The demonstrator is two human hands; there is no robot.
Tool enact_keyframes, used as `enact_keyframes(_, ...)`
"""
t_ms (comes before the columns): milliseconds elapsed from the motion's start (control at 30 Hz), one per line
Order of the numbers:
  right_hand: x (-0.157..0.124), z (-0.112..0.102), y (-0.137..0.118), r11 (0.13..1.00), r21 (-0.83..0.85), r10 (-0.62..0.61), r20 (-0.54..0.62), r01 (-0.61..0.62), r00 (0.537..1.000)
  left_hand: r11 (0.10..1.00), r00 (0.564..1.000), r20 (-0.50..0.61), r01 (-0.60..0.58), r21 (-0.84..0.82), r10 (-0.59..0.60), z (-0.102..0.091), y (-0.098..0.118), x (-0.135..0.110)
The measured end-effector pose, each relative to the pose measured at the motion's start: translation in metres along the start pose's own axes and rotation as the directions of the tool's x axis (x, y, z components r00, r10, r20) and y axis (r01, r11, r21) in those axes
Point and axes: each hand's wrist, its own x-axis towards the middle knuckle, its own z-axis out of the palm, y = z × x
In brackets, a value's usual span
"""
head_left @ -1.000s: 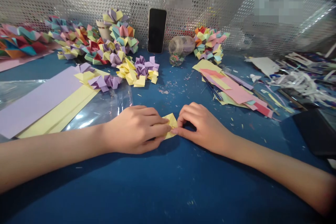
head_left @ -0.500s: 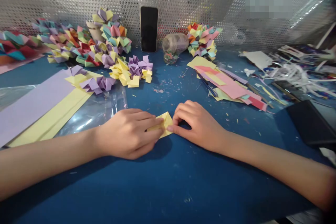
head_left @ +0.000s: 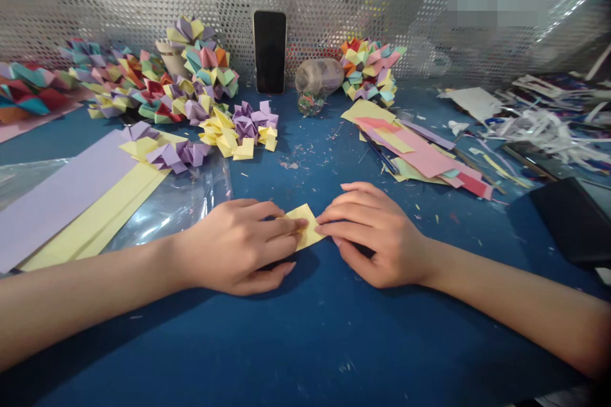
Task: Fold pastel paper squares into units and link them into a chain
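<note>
The left hand (head_left: 236,245) is pressing down on a small yellow paper (head_left: 309,230) lying flat on the blue tabletop (head_left: 305,343), in the near middle of the scene. Its grip is closing over the paper's left part, with the forefinger lying along the top. The right hand (head_left: 377,232) is reaching in from the right with its fingers stretched out, their tips touching the paper's right edge. Whether that grip is pinching the edge or only pressing on it, I cannot tell.

Judging by its shape, the yellow paper is only partly folded, showing a flat pointed form rather than the ruffled look of the finished yellow and purple pieces (head_left: 241,127) sitting farther back. More finished pieces are piling up in a multicoloured heap (head_left: 143,82) at the far left and a smaller cluster (head_left: 370,70) to the right of a phone (head_left: 270,51) that is leaning against the mesh screen (head_left: 382,0). Long purple and yellow strips (head_left: 71,197) are lying uncut at the left, and loose coloured sheets (head_left: 420,156) are waiting at the right, so plenty of paper appears unused.

The left hand is covering much of the paper, so its creases are hiding from view. A dark object (head_left: 570,219) at the right edge is too cropped to identify, and the contents of the toppled jar (head_left: 317,79) are hard to make out.
</note>
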Motion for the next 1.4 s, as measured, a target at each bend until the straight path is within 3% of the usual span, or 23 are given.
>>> enact_keyframes(100,-0.006,-0.001,0.0,0.989,-0.048,-0.143,-0.063,0.14,0.988,1.0,1.0,0.011,0.001,-0.002,-0.001,0.0,0.0,0.0)
enact_keyframes(233,-0.01,-0.001,-0.001,0.936,-0.139,-0.333,-0.049,0.324,0.942,1.0,1.0,0.013,-0.003,-0.012,0.003,-0.001,0.0,0.001)
enact_keyframes(667,-0.008,-0.001,-0.002,0.965,-0.14,-0.234,-0.088,0.22,0.968,1.0,0.998,0.061,0.01,-0.016,-0.009,-0.002,0.001,0.001)
enact_keyframes(900,-0.005,-0.002,-0.001,0.939,-0.138,-0.309,0.058,0.314,0.949,1.0,0.997,0.076,0.014,-0.009,-0.014,-0.001,0.001,0.002)
enact_keyframes(1133,-0.008,-0.001,0.002,0.954,-0.121,-0.281,-0.029,0.276,0.959,0.991,0.986,0.166,0.054,-0.126,-0.032,-0.008,-0.005,0.005)
enact_keyframes(1267,-0.006,0.0,-0.004,0.933,-0.111,-0.34,0.042,0.343,0.939,0.979,0.97,0.241,0.058,-0.198,-0.009,-0.015,-0.01,0.007)
enact_keyframes(1400,-0.004,0.001,-0.018,0.932,-0.117,-0.342,0.033,0.343,0.939,0.972,0.965,0.264,0.06,-0.229,0.002,-0.017,-0.013,0.006)
